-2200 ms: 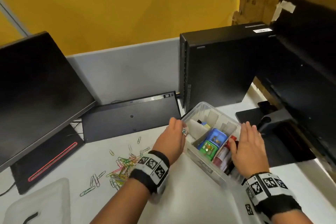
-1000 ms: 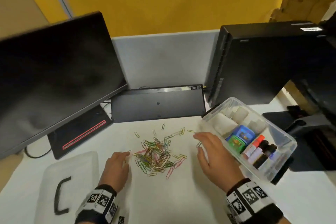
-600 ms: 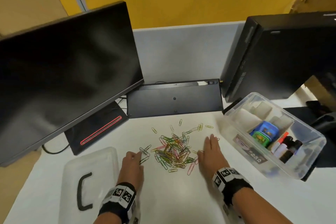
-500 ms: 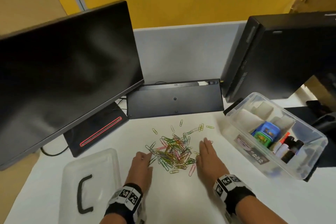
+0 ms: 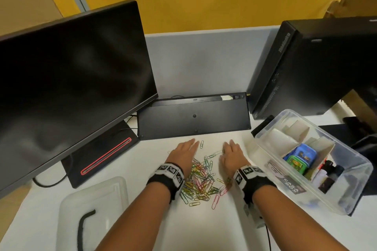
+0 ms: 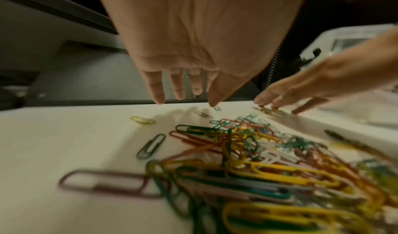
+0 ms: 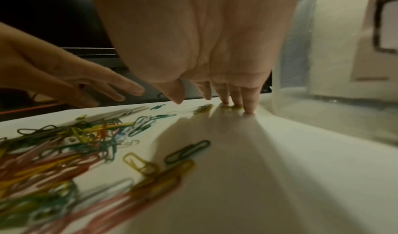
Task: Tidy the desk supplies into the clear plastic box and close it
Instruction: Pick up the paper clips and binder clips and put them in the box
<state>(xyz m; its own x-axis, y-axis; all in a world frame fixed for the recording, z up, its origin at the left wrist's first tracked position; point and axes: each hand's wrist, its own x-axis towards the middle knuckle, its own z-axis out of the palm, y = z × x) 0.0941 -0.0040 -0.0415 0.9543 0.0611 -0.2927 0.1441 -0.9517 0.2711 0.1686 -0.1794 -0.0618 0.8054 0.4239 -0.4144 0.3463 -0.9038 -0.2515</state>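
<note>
We see a loose heap of coloured wire paper clips [image 5: 201, 181], green, yellow, pink, red and white, tangled on the white desk top, with a few strays lying apart toward the far edge, one of them a single clip [image 5: 201, 144] on its own. To the right of the heap we find the clear plastic box [image 5: 344, 195] standing open and turned at an angle, a dark printed label on its near wall. Inside it, card dividers part a white packet, a blue and a green tin and some dark-capped markers. At the near left we see its translucent lid [image 5: 91, 204] lying flat, black handle up.
</note>
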